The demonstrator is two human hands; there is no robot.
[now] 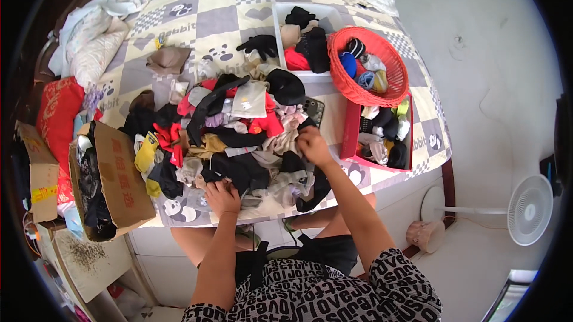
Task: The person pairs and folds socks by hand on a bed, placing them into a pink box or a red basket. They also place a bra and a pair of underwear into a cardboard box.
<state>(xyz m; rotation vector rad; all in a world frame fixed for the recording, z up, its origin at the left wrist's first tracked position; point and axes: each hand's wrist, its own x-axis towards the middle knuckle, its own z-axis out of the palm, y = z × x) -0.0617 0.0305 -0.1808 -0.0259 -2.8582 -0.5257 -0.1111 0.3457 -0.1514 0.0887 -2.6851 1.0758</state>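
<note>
A mixed heap of socks and small garments [239,149] in black, red, beige and yellow is spread over the near part of the bed. My left hand [222,197] rests at the heap's near edge, its fingers curled in against black cloth [245,170]; what they grip is hidden. On the heap's right side, my right hand [314,145] is closed, next to pale patterned cloth [286,137]. Whatever lies between its fingers does not show. A dark phone [313,111] lies just beyond that hand.
To the right stand a red box [351,137] of rolled socks and a red woven basket [399,77] of rolled pieces. Behind is a white bin [279,29] with dark clothes. An open cardboard box [122,185] is at the left. A black glove [259,44] lies on the checked bedsheet [215,2].
</note>
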